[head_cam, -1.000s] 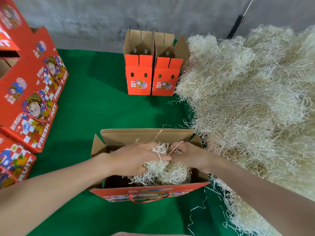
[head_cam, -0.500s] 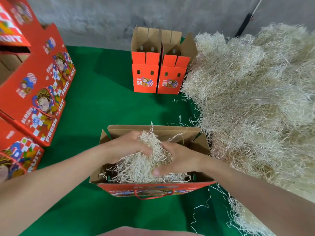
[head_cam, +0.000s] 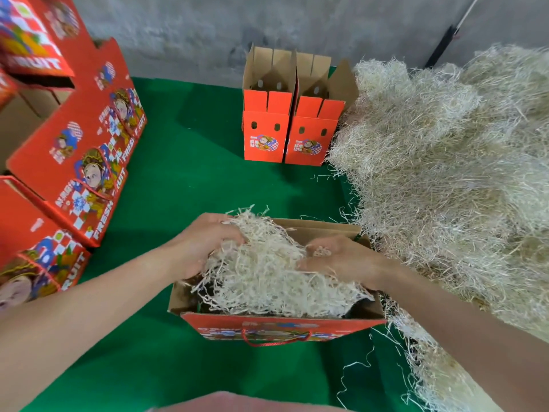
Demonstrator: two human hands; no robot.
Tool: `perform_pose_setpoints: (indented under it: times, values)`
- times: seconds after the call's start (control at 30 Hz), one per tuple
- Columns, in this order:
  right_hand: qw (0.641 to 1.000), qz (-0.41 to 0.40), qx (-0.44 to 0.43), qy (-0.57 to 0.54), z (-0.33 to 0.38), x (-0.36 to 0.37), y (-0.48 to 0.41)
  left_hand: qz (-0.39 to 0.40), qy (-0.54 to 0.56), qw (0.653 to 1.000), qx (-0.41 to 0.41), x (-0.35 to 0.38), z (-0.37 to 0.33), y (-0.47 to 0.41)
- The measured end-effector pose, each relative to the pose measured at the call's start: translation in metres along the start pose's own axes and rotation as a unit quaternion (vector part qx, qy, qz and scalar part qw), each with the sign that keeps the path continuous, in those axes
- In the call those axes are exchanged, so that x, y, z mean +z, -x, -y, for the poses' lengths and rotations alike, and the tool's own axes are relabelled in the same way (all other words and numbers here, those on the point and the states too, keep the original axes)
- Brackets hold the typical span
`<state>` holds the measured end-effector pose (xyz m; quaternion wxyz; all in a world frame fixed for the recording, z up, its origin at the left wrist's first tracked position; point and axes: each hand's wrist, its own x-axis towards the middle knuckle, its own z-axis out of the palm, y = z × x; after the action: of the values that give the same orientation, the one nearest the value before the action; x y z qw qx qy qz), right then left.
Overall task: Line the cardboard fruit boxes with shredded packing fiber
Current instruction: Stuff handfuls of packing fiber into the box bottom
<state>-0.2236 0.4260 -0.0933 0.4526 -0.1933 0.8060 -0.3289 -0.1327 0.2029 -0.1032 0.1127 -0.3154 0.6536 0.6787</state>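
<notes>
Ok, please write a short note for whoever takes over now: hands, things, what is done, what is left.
Left hand: grips the fiber wad at its left side, fingers curled into it.
Right hand: grips the wad's right side.
Done: the wad is partly in the near open box, piled high, not spread.
Left: press it flat, then line the two upright boxes at the back from the fiber pile on the right.

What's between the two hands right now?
Head view: a clump of pale shredded packing fiber, gripped by left hand and right hand over the open red cardboard box.
</notes>
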Motion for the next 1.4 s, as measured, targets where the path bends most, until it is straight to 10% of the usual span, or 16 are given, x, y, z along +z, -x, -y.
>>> perform_pose_setpoints:
  times: [0.3,0.6,0.77,1.13,1.4]
  values:
    - [0.998,-0.032,0.012,-0.054,-0.002,0.006,-0.012,0.174,-0.054,0.981,-0.073,0.018,0.004,0.006]
    - [0.994,-0.044,0.092,0.044,-0.007,-0.009,-0.014,0.09,-0.034,0.992,-0.087,-0.014,0.007,0.0]
    - [0.995,0.086,0.046,-0.028,0.005,0.006,-0.014,0.118,-0.07,0.988,-0.067,0.01,0.011,-0.003]
    - [0.996,-0.035,0.085,-0.001,-0.012,-0.01,-0.016,0.108,-0.043,0.991,-0.066,-0.026,-0.002,0.006]
    - [0.994,0.079,0.039,-0.068,0.012,0.019,-0.022,0.123,-0.058,0.987,-0.083,0.015,0.007,0.001]
